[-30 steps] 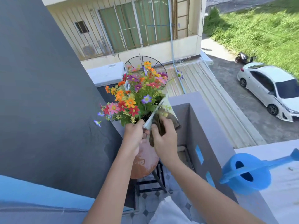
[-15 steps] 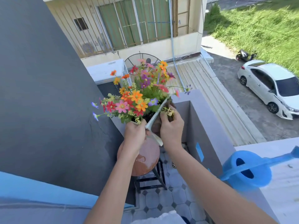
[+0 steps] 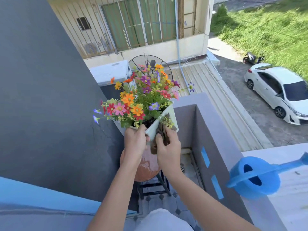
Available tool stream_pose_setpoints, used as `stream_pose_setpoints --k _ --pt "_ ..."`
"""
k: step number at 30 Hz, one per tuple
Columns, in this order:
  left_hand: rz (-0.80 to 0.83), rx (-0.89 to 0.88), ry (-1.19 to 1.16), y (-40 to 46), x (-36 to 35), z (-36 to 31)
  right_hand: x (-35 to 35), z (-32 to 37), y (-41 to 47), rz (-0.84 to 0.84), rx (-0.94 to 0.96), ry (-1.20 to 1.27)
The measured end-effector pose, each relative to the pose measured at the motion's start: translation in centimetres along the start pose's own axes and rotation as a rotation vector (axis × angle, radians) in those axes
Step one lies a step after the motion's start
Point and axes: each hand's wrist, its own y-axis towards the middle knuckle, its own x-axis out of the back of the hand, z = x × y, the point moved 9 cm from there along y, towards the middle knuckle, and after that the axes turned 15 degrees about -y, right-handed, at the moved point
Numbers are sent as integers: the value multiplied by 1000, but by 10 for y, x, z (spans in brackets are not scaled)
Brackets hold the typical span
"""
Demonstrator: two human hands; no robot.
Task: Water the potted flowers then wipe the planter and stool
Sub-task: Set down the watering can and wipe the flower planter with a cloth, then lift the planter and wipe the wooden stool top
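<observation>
A pale square planter (image 3: pixel 172 115) full of colourful flowers (image 3: pixel 143 99) is lifted and tilted above the stool (image 3: pixel 147 165), whose round brown seat looks wet. My left hand (image 3: pixel 135 144) grips the planter's near corner. My right hand (image 3: pixel 168 147) presses a dark brown cloth (image 3: pixel 162 135) against the planter's right side wall. The stool's black legs (image 3: pixel 162 184) stand on the tiled balcony floor below.
A blue watering can (image 3: pixel 255 179) sits on the white ledge at right. A dark grey wall runs along the left, a grey parapet (image 3: pixel 215 124) along the right. Beyond are a neighbouring building, a roof, a white car and a scooter.
The planter tipped up and back while the right hand rubbed the cloth along its side; the cloth, briefly hidden behind the planter, now shows again on the right wall.
</observation>
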Motion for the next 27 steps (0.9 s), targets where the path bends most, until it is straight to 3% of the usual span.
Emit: stream_pose_setpoints --k 6,11,20,27 --pt "19 71 -52 10 16 18 -7 12 19 -40 85 -19" --pt "8 86 -67 22 39 30 -26 -25 63 -23 -48 -100" --pt "-74 154 -2 104 96 54 -104 -118 41 183 -303 -142" --pt "-67 224 43 175 105 77 -166 -149 22 397 -264 -430"
